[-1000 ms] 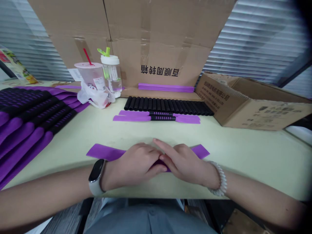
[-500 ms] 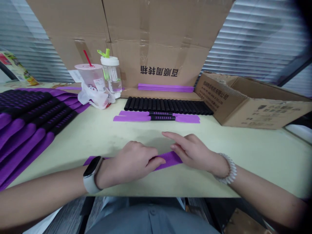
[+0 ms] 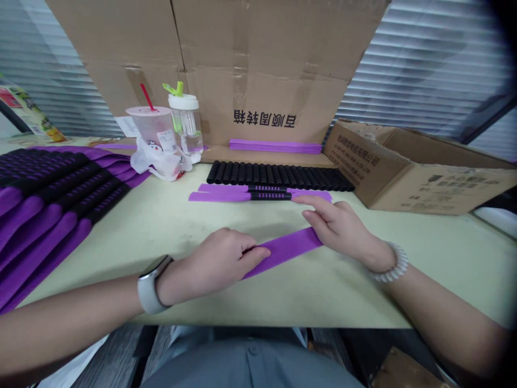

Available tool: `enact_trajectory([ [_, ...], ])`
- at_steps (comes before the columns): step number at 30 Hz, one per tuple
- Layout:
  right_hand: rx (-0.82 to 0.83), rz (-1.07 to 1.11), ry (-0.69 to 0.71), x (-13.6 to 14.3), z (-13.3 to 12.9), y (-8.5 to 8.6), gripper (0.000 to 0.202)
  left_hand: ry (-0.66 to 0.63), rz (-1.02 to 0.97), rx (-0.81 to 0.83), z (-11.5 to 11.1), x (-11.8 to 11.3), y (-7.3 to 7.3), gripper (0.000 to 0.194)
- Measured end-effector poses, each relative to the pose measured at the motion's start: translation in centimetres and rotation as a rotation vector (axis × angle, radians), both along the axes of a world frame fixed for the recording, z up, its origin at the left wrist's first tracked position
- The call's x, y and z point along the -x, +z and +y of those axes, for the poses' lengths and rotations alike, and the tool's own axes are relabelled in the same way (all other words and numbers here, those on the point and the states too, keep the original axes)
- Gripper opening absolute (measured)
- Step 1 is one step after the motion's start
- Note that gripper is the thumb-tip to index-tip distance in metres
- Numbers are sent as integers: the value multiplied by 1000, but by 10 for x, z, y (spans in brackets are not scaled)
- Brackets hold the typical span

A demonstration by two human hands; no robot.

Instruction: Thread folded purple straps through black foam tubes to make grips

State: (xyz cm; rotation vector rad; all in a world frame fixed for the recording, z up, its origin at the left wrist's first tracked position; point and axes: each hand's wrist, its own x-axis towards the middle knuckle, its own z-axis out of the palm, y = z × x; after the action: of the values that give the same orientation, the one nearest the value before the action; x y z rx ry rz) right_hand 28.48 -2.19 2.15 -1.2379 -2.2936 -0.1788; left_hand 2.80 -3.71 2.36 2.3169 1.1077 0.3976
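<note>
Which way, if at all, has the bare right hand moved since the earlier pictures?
Yes: the right hand has moved forward and right, nearer the two black-sleeved purple fabric straps.

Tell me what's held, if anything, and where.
A purple strip, held at either side of its visible stretch by the left hand and the right hand.

From here, the long purple cloth strip (image 3: 287, 250) looks matt and ribbed; the short black plastic tubes (image 3: 278, 175) at twelve o'clock, faintly glossy; the open brown cardboard box (image 3: 440, 186) at two, matt.
</note>
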Motion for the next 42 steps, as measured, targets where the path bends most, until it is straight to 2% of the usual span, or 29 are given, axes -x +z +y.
enact_trajectory([
  [8, -51, 47, -28, -12, 7, 11, 30, -4, 9, -34, 1, 2, 1, 45],
  [32, -119, 93, -172, -50, 24, 26, 24, 39, 77, -91, 2, 4, 6, 42],
  [38, -64, 59, -251, -57, 21, 38, 24, 31, 74, -116, 2, 5, 6, 43],
  [42, -103, -10, -343, -69, 17, 49, 22, 26, 56, -134, 5, 7, 7, 43],
])
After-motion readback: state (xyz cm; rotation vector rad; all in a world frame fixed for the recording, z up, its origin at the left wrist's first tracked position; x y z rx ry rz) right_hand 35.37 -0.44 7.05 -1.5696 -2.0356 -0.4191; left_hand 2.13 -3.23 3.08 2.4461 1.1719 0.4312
